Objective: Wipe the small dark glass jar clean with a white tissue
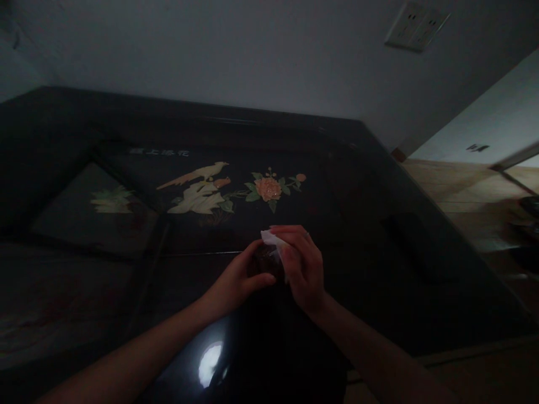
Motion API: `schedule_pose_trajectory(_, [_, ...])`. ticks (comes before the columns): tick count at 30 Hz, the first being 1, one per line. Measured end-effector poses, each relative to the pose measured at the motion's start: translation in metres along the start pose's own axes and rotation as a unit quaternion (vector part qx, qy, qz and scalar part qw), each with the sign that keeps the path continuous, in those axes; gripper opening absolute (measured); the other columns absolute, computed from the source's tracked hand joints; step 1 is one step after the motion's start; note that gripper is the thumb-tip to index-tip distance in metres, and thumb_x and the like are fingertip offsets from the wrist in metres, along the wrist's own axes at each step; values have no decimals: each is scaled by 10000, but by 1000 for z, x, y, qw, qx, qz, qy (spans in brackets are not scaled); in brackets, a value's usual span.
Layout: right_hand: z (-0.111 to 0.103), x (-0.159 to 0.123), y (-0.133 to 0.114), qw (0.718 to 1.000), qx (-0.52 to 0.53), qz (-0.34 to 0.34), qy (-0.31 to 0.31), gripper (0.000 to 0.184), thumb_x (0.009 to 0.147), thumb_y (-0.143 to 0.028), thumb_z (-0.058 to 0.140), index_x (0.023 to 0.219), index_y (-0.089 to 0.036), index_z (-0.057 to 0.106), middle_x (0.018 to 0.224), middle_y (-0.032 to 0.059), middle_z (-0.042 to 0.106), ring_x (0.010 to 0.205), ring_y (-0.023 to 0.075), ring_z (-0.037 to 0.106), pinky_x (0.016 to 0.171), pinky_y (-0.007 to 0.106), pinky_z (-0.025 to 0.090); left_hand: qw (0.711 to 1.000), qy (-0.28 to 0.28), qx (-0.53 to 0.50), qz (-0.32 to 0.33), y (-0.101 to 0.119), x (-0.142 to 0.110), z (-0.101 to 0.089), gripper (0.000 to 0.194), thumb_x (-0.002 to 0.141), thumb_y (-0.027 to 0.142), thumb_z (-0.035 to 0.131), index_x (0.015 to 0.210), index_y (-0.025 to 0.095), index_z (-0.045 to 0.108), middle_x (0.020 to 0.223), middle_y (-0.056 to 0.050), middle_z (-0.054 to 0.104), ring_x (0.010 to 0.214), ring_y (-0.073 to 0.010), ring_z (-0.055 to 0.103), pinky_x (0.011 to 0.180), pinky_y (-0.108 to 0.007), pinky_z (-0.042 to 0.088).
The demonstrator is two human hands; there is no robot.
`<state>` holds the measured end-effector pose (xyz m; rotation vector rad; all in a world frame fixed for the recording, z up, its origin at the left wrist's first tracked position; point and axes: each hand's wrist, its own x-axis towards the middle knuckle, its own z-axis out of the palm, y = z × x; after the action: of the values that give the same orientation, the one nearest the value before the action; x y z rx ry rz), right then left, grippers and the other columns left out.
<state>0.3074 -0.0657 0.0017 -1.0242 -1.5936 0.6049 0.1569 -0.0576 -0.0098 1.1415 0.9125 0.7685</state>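
Note:
My left hand (242, 275) curls its thumb and fingers round a small dark, glossy object (266, 259), perhaps glass; the dim light hides its exact kind. Pressed against that object from the other side is a thin white tissue (272, 238), which my right hand (304, 264) grips with bent fingers. Part of the tissue shows past the fingertips. Both hands are close together, low over a glossy black tabletop (362, 269).
Beyond my hands, the tabletop bears a pale bird design (197, 188) and a pink flower design (268, 189). A dark oblong thing (415, 241) lies to the right. Behind is a pale wall (202, 50) with a socket plate (416, 27); floor (446, 188) shows at right.

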Motion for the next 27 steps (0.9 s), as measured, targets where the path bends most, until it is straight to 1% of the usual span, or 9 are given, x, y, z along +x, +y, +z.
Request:
schedule_pose_trajectory(2, [-1,-1,-1,995,-65,-66,-20,222,902,-173,443,1019,-216,626,1055,86,626,1031,229,582,894,413,468,1000,0,10,10,0,0,0,559,631,350,769,1119,180,557,1114,-89,676,1063,-303,607,944,-405,468])
schedule_pose_trajectory(4, [-1,-1,0,988,-106,-101,-38,247,894,-148,447,1056,-221,619,1057,89,626,1064,242,570,915,434,465,1000,-2,22,17,0,1,0,509,648,333,762,1090,178,561,1076,-84,682,1020,-288,619,909,-393,486])
schedule_pose_trajectory(7, [0,-1,2,990,-97,-101,-36,231,899,-148,442,1020,-209,629,1026,86,636,1044,234,577,906,421,467,1000,-11,16,11,0,1,1,496,674,332,748,1103,171,558,1063,-88,685,1017,-286,623,900,-397,490])
schedule_pose_trajectory(11, [2,0,6,1000,8,28,11,252,940,-230,399,890,-198,644,906,57,642,880,186,603,789,341,482,1000,-12,-4,-3,1,1,1,575,675,316,748,1187,175,526,1162,-100,670,1104,-294,604,962,-402,467])
schedule_pose_trajectory(15, [7,1,13,973,142,177,47,302,942,-368,413,809,-197,623,725,5,575,657,137,548,578,252,445,1000,-1,-7,-17,4,0,2,593,660,283,745,1196,183,510,1194,-91,668,1131,-284,603,985,-395,463])
schedule_pose_trajectory(19, [8,1,17,957,185,215,56,345,938,-404,399,721,-200,573,629,-20,514,558,123,488,496,233,412,1000,-11,-24,-9,5,0,2,580,651,260,739,1180,185,517,1217,-96,660,1145,-281,597,999,-399,451])
schedule_pose_trajectory(22, [5,-2,13,979,122,159,41,330,966,-358,351,863,-195,619,760,12,613,683,149,573,621,267,479,1000,0,-12,-15,3,-1,0,599,629,273,757,1172,181,522,1214,-109,658,1145,-292,594,1003,-410,445])
schedule_pose_trajectory(24, [2,-4,9,997,43,67,19,313,975,-295,326,998,-197,623,960,61,653,881,186,613,781,330,499,1000,5,-5,-13,3,0,0,597,623,288,763,1162,177,530,1198,-114,664,1132,-299,599,991,-416,452])
schedule_pose_trajectory(27, [-1,-5,3,996,-68,-58,-24,288,948,-201,360,1106,-220,600,1170,101,605,1103,230,564,937,425,459,1000,9,-4,7,3,1,0,517,630,294,760,1095,178,569,1124,-97,692,1084,-301,618,956,-417,472])
